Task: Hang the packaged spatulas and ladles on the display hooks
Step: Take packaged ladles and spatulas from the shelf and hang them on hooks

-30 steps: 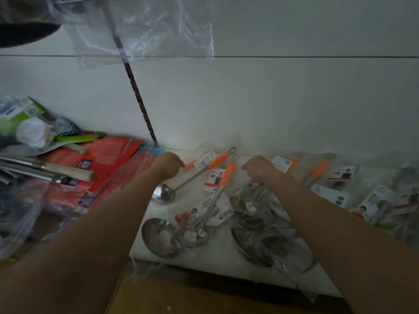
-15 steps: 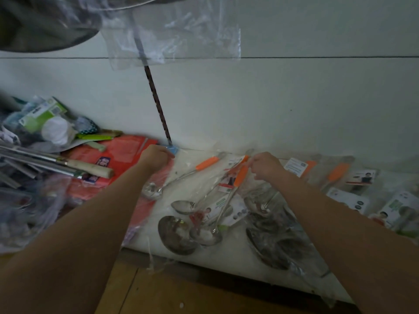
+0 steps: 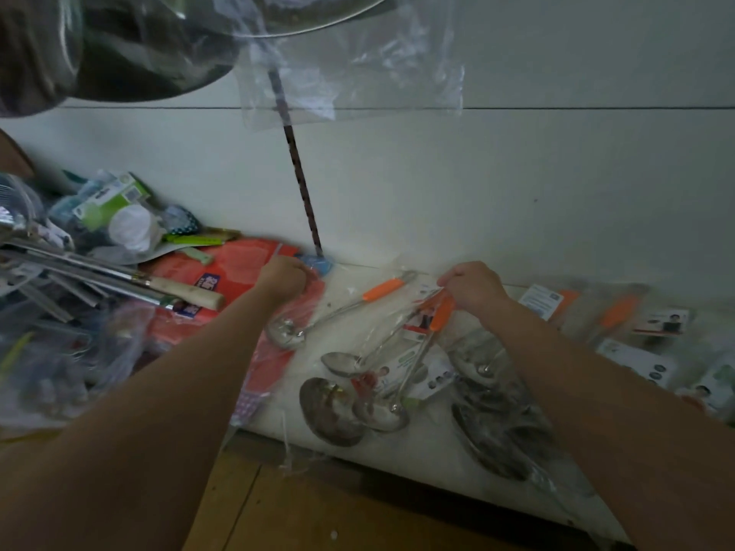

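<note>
The right hand [image 3: 473, 288] pinches the top of a clear packet of orange-handled ladles [image 3: 405, 351] on the white shelf [image 3: 302, 411]. Beyond them, the left hand [image 3: 280, 278] curls on clear plastic wrap [image 3: 294, 312].

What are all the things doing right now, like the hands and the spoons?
left hand: curled on clear plastic wrap
right hand: pinching the bagged ladles' top end
bagged ladles: handle end raised, bowls on the shelf
loose ladle: lying flat
clear bag: hanging overhead
</note>
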